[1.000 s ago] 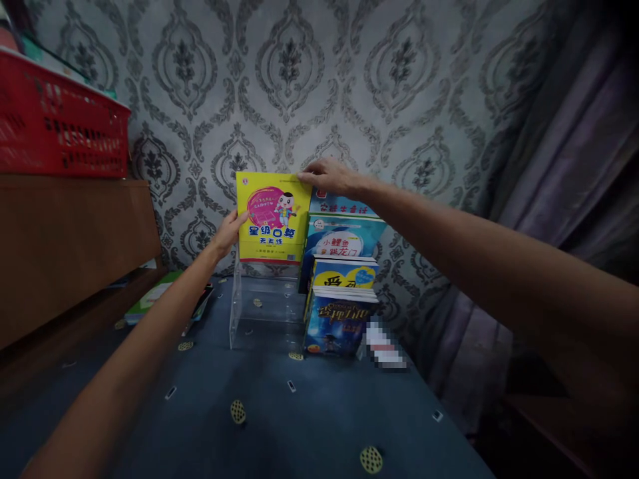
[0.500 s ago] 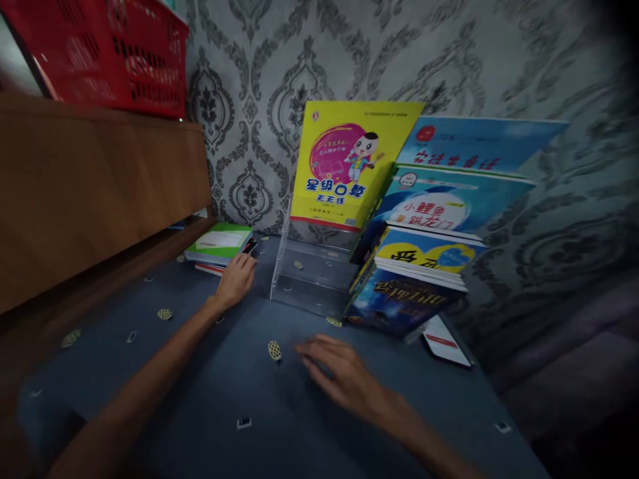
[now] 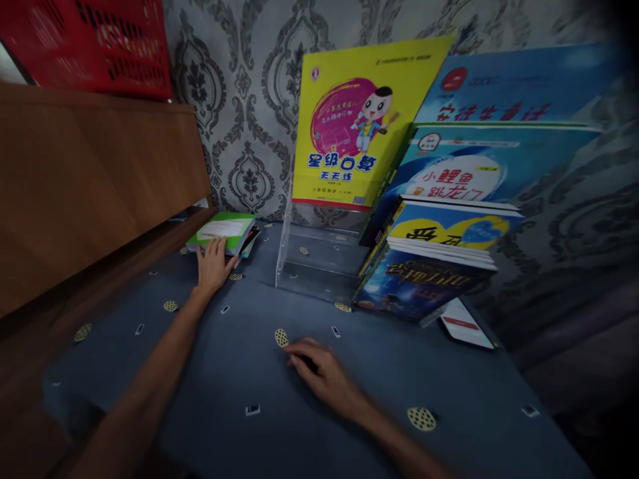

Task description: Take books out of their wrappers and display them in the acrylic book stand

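My left hand (image 3: 213, 265) lies at the front of a low stack of books, its fingers apart on the top green-covered book (image 3: 227, 228). The thumb is at the stack's near edge. Darker book edges show beneath the green cover. My right hand (image 3: 319, 369) rests on the tablecloth, lightly bent, with a gap between thumb and forefinger and nothing in it. Beyond it stands a clear acrylic book rack (image 3: 314, 283). A yellow workbook (image 3: 339, 183) leans upright at the rack's back left. Blue-covered books (image 3: 414, 286) stand in stepped rows on its right.
A phone (image 3: 466, 324) with a lit screen lies right of the rack. On the left, a wooden cabinet (image 3: 100, 179) carries a red plastic basket (image 3: 124, 50). Patterned wallpaper (image 3: 249, 179) backs the dark blue tablecloth (image 3: 210, 372).
My left hand has moved from the right side of the book stack to its front, onto the green book. My right hand has shifted slightly left. The view has moved closer.
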The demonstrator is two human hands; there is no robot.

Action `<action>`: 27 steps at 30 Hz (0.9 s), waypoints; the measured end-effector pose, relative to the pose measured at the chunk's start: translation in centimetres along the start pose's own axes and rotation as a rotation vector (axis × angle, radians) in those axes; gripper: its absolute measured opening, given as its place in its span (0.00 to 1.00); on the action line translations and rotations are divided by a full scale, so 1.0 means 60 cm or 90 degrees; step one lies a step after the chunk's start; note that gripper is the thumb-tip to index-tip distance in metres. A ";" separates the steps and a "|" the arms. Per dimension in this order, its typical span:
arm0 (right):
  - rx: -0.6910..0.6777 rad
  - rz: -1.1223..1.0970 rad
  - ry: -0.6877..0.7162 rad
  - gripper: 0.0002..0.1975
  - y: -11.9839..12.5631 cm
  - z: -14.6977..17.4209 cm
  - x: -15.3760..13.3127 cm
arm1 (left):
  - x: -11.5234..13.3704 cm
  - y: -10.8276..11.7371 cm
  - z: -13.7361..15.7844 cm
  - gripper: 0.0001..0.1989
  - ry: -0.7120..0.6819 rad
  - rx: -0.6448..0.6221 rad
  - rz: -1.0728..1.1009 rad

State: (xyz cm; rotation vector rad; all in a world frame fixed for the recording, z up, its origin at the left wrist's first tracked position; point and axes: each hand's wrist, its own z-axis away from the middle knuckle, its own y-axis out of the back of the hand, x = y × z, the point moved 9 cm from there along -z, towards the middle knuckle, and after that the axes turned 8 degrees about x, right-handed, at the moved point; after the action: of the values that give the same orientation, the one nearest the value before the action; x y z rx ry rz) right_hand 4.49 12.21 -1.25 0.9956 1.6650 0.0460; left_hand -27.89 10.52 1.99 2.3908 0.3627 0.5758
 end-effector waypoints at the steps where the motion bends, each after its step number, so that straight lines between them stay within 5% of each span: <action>1: 0.000 0.001 0.004 0.14 0.000 0.000 -0.001 | 0.002 0.001 0.000 0.33 -0.004 -0.002 -0.006; 10: -0.003 0.021 0.014 0.14 -0.002 0.000 -0.005 | 0.007 0.015 0.001 0.30 -0.028 -0.012 -0.063; 19: -0.005 0.028 0.019 0.13 -0.007 0.000 0.009 | 0.032 0.040 0.013 0.20 -0.145 -0.045 -0.222; 27: -0.013 0.030 0.008 0.13 -0.004 0.002 0.000 | 0.087 0.051 0.038 0.16 -0.220 -0.079 -0.254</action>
State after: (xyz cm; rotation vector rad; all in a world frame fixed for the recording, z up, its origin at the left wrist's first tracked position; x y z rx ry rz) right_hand 4.45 12.02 -1.41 1.0209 1.6500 0.0997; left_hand -21.95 9.04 4.03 2.1630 0.6085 0.0027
